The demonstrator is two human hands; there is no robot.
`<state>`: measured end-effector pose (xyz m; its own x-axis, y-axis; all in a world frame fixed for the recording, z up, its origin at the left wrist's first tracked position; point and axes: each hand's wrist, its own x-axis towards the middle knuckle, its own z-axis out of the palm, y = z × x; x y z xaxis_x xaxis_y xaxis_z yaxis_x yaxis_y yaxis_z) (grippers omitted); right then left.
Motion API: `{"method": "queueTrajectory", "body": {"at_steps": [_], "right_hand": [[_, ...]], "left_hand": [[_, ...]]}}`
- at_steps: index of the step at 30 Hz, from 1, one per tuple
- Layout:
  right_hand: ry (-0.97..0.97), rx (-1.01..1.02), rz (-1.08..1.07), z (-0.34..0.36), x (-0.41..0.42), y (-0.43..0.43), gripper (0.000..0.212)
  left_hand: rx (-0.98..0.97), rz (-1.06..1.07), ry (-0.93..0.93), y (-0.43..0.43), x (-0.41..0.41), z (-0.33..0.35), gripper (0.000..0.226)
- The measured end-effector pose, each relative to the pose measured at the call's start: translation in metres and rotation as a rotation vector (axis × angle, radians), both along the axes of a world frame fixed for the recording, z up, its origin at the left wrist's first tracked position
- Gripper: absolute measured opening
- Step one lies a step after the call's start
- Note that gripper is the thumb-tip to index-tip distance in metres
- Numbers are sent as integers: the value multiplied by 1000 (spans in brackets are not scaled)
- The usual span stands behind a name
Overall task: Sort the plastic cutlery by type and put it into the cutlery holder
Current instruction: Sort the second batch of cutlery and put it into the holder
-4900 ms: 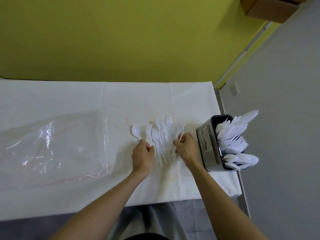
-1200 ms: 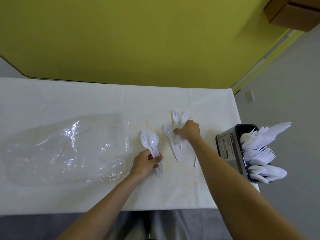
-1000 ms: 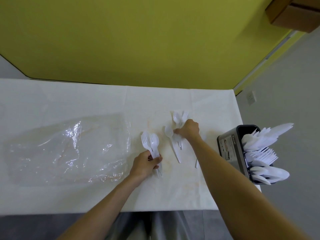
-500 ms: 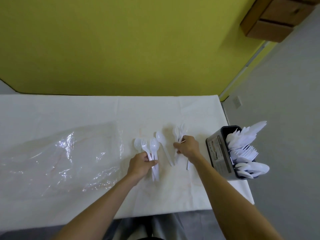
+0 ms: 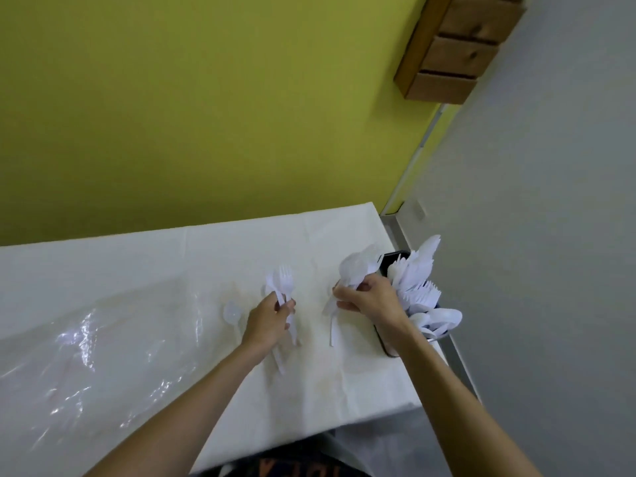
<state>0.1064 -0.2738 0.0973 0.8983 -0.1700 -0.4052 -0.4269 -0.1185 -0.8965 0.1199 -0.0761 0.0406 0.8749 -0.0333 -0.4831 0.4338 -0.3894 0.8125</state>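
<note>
Left grip [image 5: 268, 318] pinching a fork bundle [image 5: 285, 274], right grip [image 5: 366, 297] clutching spoons [image 5: 352, 270] beside the well-stocked cutlery holder [image 5: 386, 346]; one stray spoon [image 5: 230, 312] left for you.

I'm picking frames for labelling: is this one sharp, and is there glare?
Head view: motion blur smears the right hand and its cutlery; the left hand and its fork are sharper. Head view: glare streaks the plastic sheet; shadows are faint.
</note>
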Motion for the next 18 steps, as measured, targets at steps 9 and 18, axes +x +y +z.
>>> {"method": "queueTrajectory", "body": {"at_steps": [9, 18], "right_hand": [[-196, 160, -335, 63, -37, -124, 16], [-124, -136, -319, 27, -40, -139, 12]], "left_hand": [[-476, -38, -112, -105, 8, 53, 8], [-238, -103, -291, -165, -6, 40, 16]]}}
